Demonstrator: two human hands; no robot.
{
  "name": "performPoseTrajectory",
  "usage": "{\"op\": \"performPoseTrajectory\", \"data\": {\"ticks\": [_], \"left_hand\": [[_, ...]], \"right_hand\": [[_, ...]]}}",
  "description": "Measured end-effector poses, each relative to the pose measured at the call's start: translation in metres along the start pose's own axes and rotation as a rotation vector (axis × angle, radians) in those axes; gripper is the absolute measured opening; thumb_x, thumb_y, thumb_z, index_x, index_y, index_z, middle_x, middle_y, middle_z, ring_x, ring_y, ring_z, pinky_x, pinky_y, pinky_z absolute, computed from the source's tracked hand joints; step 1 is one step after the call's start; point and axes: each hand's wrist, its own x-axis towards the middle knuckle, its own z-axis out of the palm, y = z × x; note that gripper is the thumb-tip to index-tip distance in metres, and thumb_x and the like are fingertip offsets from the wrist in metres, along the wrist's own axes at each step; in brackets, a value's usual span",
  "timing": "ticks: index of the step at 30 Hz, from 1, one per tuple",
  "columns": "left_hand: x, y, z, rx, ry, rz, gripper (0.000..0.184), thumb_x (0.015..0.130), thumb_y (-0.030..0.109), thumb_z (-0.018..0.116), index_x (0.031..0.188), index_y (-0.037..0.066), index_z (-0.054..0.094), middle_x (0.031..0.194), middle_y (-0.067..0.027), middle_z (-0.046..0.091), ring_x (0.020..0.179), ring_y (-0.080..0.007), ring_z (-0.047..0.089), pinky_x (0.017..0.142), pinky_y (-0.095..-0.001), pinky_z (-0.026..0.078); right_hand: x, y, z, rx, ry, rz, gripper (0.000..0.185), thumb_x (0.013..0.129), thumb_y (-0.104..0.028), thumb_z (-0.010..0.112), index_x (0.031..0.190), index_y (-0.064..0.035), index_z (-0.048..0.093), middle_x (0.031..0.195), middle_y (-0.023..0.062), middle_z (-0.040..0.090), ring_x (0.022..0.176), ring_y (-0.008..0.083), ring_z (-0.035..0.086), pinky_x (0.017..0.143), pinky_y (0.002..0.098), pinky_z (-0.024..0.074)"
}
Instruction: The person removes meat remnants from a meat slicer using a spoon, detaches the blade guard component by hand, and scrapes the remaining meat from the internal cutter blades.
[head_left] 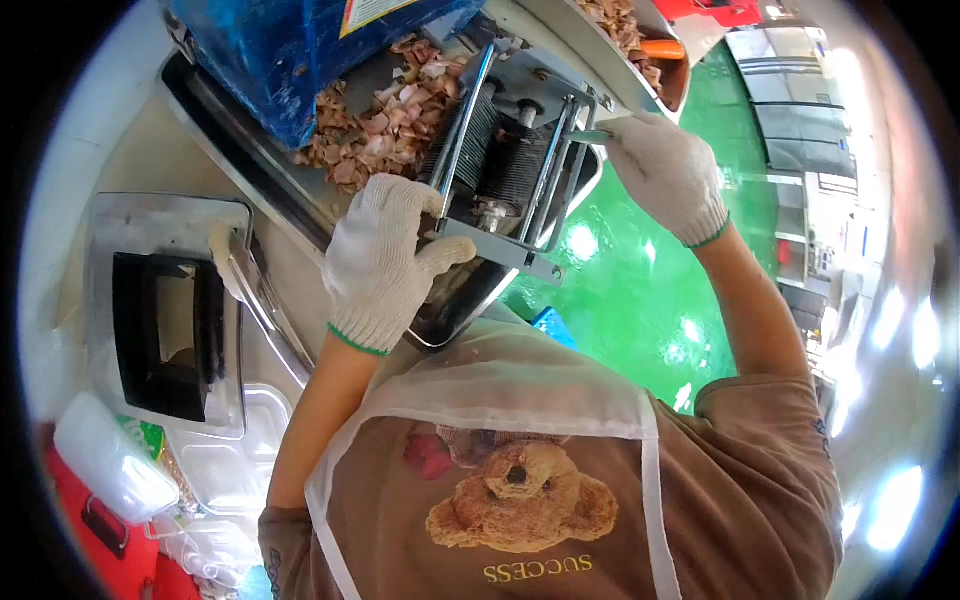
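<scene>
A metal blade cassette (pixel 512 165), with two ridged rollers between side plates and crossbars, rests tilted on a metal tray (pixel 262 150). My left hand (pixel 385 250), in a white knit glove, grips the near left corner of its frame, thumb and fingers apart around the edge. On the far right side my right hand (pixel 668 172), gloved the same way, is closed around a thin pale-green strip-like tool (pixel 590 136). The tool's tip reaches the cassette's right-hand bars. Sliced pinkish meat pieces (pixel 385 130) lie in the tray just left of the cassette.
A blue machine housing (pixel 270 60) stands over the tray. More meat pieces fill a bin (pixel 678 85) with an orange handle at top right. A metal hopper frame (pixel 170 320) and clear plastic trays (pixel 225 465) lie to the left. The floor (pixel 640 290) is glossy green.
</scene>
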Motion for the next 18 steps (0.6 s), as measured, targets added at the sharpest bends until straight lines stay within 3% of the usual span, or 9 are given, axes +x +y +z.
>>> {"op": "performPoseTrajectory", "data": {"ticks": [1, 4, 5, 8, 9, 13, 15, 16, 18], "left_hand": [[0.001, 0.001, -0.001, -0.020, -0.022, -0.027, 0.045, 0.065, 0.020, 0.088, 0.100, 0.005, 0.063, 0.098, -0.0096, 0.060, 0.087, -0.0271, 0.061, 0.077, -0.0374, 0.052], [0.001, -0.003, 0.000, 0.033, -0.008, 0.063, 0.046, 0.065, 0.015, 0.087, 0.103, 0.004, 0.062, 0.102, -0.0115, 0.059, 0.088, -0.0279, 0.061, 0.077, -0.0367, 0.052], [0.000, -0.002, -0.001, -0.017, -0.078, -0.048, 0.048, 0.066, 0.013, 0.086, 0.106, 0.003, 0.062, 0.111, -0.0133, 0.059, 0.096, -0.0305, 0.061, 0.084, -0.0388, 0.052], [0.001, 0.019, -0.007, 0.261, 0.018, 0.086, 0.049, 0.067, 0.012, 0.084, 0.111, 0.005, 0.062, 0.120, -0.0131, 0.058, 0.107, -0.0315, 0.061, 0.094, -0.0403, 0.050], [0.004, 0.039, -0.007, 0.325, 0.098, 0.075, 0.040, 0.071, 0.004, 0.079, 0.108, 0.003, 0.065, 0.119, -0.0178, 0.061, 0.104, -0.0359, 0.062, 0.096, -0.0398, 0.050], [0.014, 0.085, 0.020, 0.323, 0.317, 0.122, 0.025, 0.084, -0.006, 0.057, 0.108, -0.002, 0.064, 0.120, -0.0184, 0.063, 0.109, -0.0324, 0.063, 0.098, -0.0395, 0.049], [0.032, 0.114, 0.054, -0.018, 0.233, -0.008, 0.020, 0.090, 0.003, 0.058, 0.108, -0.002, 0.064, 0.115, -0.0196, 0.065, 0.103, -0.0322, 0.065, 0.091, -0.0388, 0.052], [0.039, 0.126, 0.072, -0.095, 0.142, -0.084, 0.019, 0.092, 0.008, 0.058, 0.108, 0.000, 0.065, 0.112, -0.0198, 0.066, 0.100, -0.0332, 0.066, 0.088, -0.0395, 0.053], [0.053, 0.147, 0.100, -0.040, -0.090, -0.213, 0.019, 0.095, 0.019, 0.059, 0.106, 0.005, 0.066, 0.105, -0.0193, 0.068, 0.093, -0.0353, 0.068, 0.080, -0.0412, 0.055]], "right_hand": [[-0.004, 0.012, 0.012, 0.106, 0.113, 0.004, 0.020, 0.097, -0.018, 0.053, 0.105, -0.0085, 0.069, 0.092, 0.0122, 0.067, 0.082, 0.0269, 0.070, 0.071, 0.0387, 0.0574], [-0.011, 0.038, 0.033, 0.672, 0.167, 0.317, 0.020, 0.096, -0.011, 0.052, 0.105, -0.0083, 0.070, 0.087, 0.0087, 0.066, 0.077, 0.0197, 0.067, 0.071, 0.0343, 0.0569], [-0.008, 0.046, 0.037, 0.988, 0.146, 0.448, 0.023, 0.096, -0.007, 0.050, 0.113, -0.0055, 0.067, 0.090, 0.0055, 0.065, 0.079, 0.0153, 0.064, 0.072, 0.0325, 0.0579], [-0.004, 0.086, 0.055, 1.844, 0.201, 0.433, 0.025, 0.097, -0.007, 0.050, 0.119, -0.0023, 0.061, 0.097, 0.0049, 0.064, 0.083, 0.0161, 0.064, 0.075, 0.0363, 0.0603], [-0.003, 0.099, 0.060, 2.292, 0.113, 0.133, 0.023, 0.097, -0.006, 0.051, 0.119, -0.0015, 0.055, 0.102, 0.0076, 0.063, 0.089, 0.0202, 0.065, 0.089, 0.0480, 0.0597], [0.002, 0.082, 0.056, 2.777, 0.062, 0.023, 0.021, 0.096, -0.008, 0.059, 0.116, -0.0035, 0.055, 0.103, 0.0075, 0.064, 0.104, 0.0262, 0.067, 0.108, 0.0566, 0.0475], [-0.005, 0.067, 0.055, 2.903, -0.113, 0.043, 0.026, 0.094, -0.011, 0.065, 0.118, -0.0059, 0.055, 0.112, 0.0098, 0.065, 0.114, 0.0280, 0.065, 0.112, 0.0578, 0.0448], [-0.006, 0.064, 0.063, 2.958, -0.236, -0.091, 0.028, 0.093, -0.013, 0.067, 0.117, -0.0057, 0.054, 0.118, 0.0125, 0.064, 0.114, 0.0298, 0.065, 0.111, 0.0574, 0.0455], [-0.012, 0.065, 0.061, 2.965, -0.371, 0.124, 0.027, 0.093, -0.012, 0.068, 0.115, -0.0055, 0.055, 0.120, 0.0139, 0.064, 0.105, 0.0313, 0.067, 0.107, 0.0541, 0.0490]]}}
